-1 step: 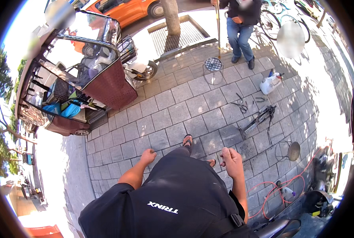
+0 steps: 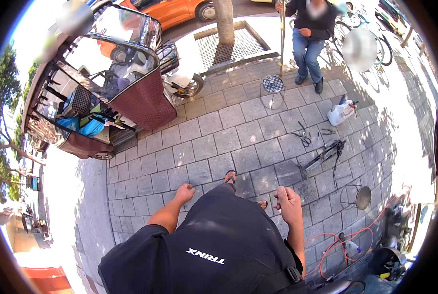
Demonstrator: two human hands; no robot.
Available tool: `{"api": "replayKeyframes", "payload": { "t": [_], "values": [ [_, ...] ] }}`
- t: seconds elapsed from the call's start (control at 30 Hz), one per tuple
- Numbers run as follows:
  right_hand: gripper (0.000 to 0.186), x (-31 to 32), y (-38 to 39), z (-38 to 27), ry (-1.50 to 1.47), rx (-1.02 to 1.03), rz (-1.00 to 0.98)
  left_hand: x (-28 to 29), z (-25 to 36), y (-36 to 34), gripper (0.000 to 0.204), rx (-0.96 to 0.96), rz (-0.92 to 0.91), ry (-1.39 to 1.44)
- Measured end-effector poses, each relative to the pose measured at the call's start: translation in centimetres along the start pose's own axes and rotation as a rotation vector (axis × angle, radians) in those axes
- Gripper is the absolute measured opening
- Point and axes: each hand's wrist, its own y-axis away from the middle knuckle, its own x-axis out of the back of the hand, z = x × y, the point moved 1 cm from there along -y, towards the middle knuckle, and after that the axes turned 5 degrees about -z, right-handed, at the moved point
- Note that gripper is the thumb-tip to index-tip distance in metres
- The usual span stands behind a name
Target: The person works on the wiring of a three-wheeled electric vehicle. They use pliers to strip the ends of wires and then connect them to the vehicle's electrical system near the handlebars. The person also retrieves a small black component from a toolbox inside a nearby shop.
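My left hand (image 2: 183, 194) hangs over the grey paving to the left of my dark shirt, fingers curled in and nothing visible in them. On the other side, my right hand (image 2: 288, 202) is raised in a loose fist with the thumb on top; no object shows in it. Neither hand touches anything. Beyond the right hand, a dark metal assembly like a bicycle fork (image 2: 324, 156) lies on the paving. Scissors-like pliers (image 2: 305, 138) and smaller pliers (image 2: 329, 131) lie behind it. A white plastic jug (image 2: 340, 113) stands farther back.
A maroon covered three-wheeler (image 2: 143, 100) stands at the left. A round patterned stool (image 2: 273, 84) is ahead, near a person (image 2: 307, 54) holding a pole. A low round stool (image 2: 362, 198) and an orange hose (image 2: 329, 251) are at the right. A tree trunk (image 2: 224, 24) rises behind.
The view has turned slightly, so the three-wheeler, stools and tools appear shifted right, those at the right also lower. My hands keep nearly the same pose.
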Motion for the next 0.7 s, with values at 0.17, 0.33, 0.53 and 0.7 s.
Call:
{"api": "replayKeyframes", "payload": {
  "t": [0.17, 0.33, 0.53, 0.7],
  "values": [
    [0.049, -5.7, -0.9, -1.0, 0.272, -0.071, -0.068, -0.1, -5.6, 0.7, 0.050, 0.032, 0.105, 0.186],
    [0.047, -13.7, -3.7, -1.5, 0.718, 0.016, -0.062, 1.5, -11.4, -1.2, 0.051, 0.050, 0.123, 0.344],
    [0.049, -28.4, -5.9, -6.8, 0.827, -0.025, -0.230, 4.3, -26.5, -3.2, 0.043, 0.262, 0.126, 0.541],
    [0.052, -34.4, -9.1, -7.8, 1.009, 0.030, -0.357, 6.6, -30.5, -1.6, 0.032, 0.468, 0.192, 0.828]
  ]
}}
